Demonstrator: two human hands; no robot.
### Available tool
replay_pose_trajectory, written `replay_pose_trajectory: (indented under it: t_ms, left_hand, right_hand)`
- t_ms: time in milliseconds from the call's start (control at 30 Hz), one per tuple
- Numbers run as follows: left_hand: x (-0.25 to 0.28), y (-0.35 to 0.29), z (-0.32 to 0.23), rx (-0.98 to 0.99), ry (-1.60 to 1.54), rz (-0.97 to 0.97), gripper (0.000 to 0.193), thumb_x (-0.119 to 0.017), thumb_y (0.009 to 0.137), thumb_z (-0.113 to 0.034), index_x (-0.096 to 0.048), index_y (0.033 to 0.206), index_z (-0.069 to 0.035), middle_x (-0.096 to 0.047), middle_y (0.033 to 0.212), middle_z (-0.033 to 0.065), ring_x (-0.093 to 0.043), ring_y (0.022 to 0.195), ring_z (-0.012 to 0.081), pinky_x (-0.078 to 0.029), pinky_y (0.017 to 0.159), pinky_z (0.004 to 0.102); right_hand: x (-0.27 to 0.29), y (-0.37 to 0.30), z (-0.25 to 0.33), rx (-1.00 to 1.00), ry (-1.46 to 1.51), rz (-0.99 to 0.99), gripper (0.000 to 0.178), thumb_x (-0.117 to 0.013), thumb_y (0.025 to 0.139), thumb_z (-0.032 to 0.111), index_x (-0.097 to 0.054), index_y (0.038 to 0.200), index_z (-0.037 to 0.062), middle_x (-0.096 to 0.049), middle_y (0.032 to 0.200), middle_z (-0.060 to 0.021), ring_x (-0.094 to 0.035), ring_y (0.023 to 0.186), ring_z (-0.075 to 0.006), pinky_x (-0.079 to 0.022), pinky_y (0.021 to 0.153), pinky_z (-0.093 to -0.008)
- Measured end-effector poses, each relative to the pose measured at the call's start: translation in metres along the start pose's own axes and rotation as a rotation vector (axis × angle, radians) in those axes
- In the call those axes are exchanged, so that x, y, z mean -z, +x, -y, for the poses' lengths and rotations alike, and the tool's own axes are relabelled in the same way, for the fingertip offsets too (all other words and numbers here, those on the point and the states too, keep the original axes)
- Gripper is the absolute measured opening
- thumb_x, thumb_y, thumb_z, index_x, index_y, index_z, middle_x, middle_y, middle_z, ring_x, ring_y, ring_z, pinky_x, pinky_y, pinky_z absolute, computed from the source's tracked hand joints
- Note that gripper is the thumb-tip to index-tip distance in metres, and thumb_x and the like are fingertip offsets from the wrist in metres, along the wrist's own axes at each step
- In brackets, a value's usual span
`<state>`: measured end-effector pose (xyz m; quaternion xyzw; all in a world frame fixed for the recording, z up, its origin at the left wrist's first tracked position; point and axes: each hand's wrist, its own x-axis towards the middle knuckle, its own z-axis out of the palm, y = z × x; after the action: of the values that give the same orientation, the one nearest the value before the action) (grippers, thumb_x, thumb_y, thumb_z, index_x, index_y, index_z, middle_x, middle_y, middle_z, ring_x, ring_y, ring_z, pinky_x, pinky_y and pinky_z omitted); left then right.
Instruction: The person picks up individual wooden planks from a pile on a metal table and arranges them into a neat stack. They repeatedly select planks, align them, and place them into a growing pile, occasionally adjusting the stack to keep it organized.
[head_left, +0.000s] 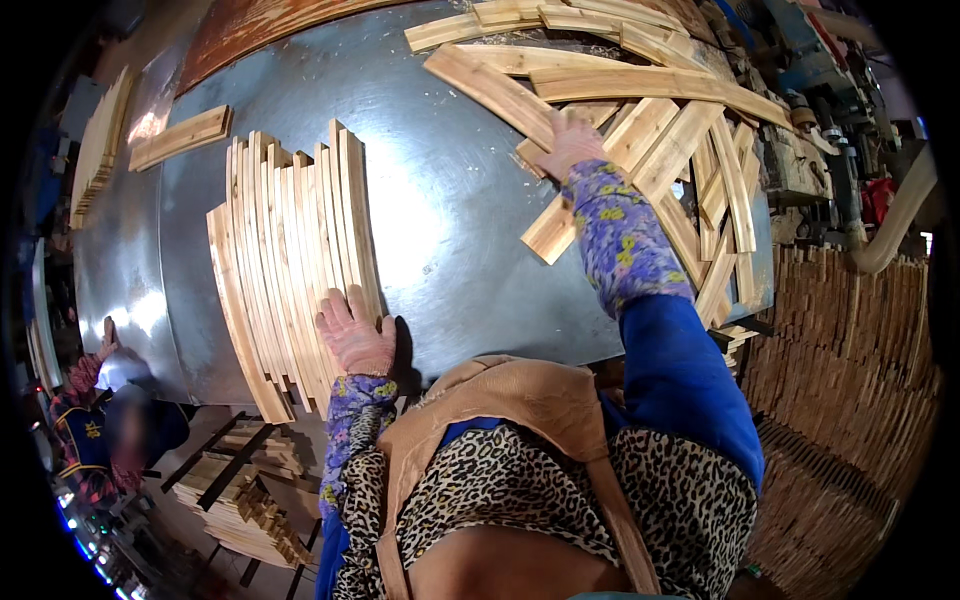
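My left hand (357,338) lies with fingers stretched out on the near right part of a row of narrow wooden boards (290,230). These boards stand on edge, packed side by side on a grey metal table (440,310). Farther right, my right hand (575,145) grips the near end of a flat wooden board (490,90) at the left side of a loose pile. Its fingertips are partly hidden and slightly blurred. Several more boards (660,140) lie crossed over one another beyond and beside this hand.
One short board (180,138) lies at the table's far left, near an upright stack (100,150). Tall board stacks (840,380) fill the right side, below machinery (800,130). Another person (125,420) is at the left edge. More stacked boards (240,490) sit low at left.
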<state>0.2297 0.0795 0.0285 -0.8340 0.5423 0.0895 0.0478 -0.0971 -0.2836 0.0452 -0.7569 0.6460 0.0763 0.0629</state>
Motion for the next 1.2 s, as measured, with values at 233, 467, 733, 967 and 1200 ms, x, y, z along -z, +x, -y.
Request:
replay_pose_trajectory:
  t_ms: [233,467,733,967,1200]
  left_hand:
    - [-0.015,0.000,0.008,-0.075,-0.086,-0.150,0.090,-0.080,0.091,-0.052,-0.050,0.162,-0.006,-0.044,0.165,0.0286,-0.036,0.157,0.0497,-0.021,0.133,0.0623]
    - [-0.021,0.004,0.002,-0.062,-0.198,-0.235,0.072,-0.065,0.103,-0.053,-0.055,0.159,-0.008,-0.045,0.165,0.0289,-0.038,0.155,0.0499,-0.023,0.130,0.0634]
    - [0.010,0.014,-0.001,-0.145,-0.112,-0.210,0.079,-0.086,0.083,-0.027,-0.051,0.151,-0.005,-0.048,0.149,0.0265,-0.045,0.141,0.0483,-0.033,0.120,0.0644]
    - [0.043,0.082,-0.052,-0.326,-0.541,-0.216,0.083,-0.089,0.083,-0.019,-0.052,0.152,0.006,-0.047,0.159,0.0354,-0.051,0.141,0.0553,-0.044,0.119,0.0578]
    - [0.015,0.178,-0.149,-0.248,-0.432,0.157,0.099,-0.087,0.079,-0.032,-0.041,0.160,0.000,-0.050,0.149,0.0290,-0.052,0.137,0.0507,-0.045,0.118,0.0542]
  right_hand:
    - [-0.009,-0.021,0.047,0.457,-0.109,0.371,0.052,-0.065,0.105,0.049,-0.067,0.139,0.0103,-0.073,0.129,-0.0170,-0.067,0.124,-0.0349,-0.060,0.101,-0.0435]
    - [-0.068,-0.173,0.235,0.684,0.403,0.856,0.050,-0.054,0.109,0.045,-0.066,0.140,0.0074,-0.072,0.135,-0.0242,-0.070,0.125,-0.0426,-0.056,0.109,-0.0497]
    - [-0.171,0.093,0.108,-0.356,1.811,0.177,0.032,-0.074,0.103,0.027,-0.065,0.125,0.0056,-0.058,0.082,-0.0023,-0.055,0.068,-0.0187,-0.046,0.063,-0.0402]
    - [-0.052,0.102,0.091,-0.470,1.597,0.073,0.035,-0.071,0.100,0.028,-0.065,0.121,0.0009,-0.065,0.084,-0.0058,-0.066,0.077,-0.0153,-0.054,0.070,-0.0352]
    - [-0.085,0.072,0.007,-0.308,1.838,0.495,0.054,-0.076,0.102,0.047,-0.065,0.134,0.0045,-0.071,0.100,-0.0078,-0.068,0.082,-0.0176,-0.057,0.072,-0.0364]
